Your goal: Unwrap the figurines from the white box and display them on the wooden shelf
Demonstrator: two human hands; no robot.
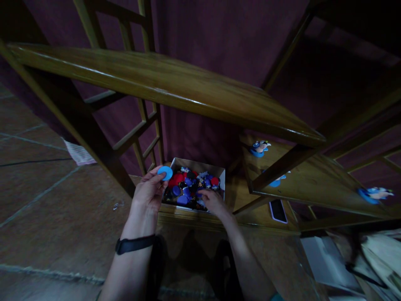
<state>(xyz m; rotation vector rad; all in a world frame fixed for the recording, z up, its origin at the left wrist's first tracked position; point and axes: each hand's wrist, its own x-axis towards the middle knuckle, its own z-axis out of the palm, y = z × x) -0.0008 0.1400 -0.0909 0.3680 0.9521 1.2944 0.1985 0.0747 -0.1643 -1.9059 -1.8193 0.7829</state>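
Head view: pinched in the bare left hand (150,189), a flat, round, light-blue disc (166,172), at the left end of an open, white, rectangular box (222,177) of jumbled small red, blue and black pieces (178,179). Bare right hand (214,201) down among them; cannot tell whether closed on any.

Toy pieces (188,182) in the box (222,184) on the lower shelf (255,216), left of the phone (278,211)

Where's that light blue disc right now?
In the head view, left of centre: the left hand pinches the light blue disc by the upper-left corner of the open box of small colourful pieces.
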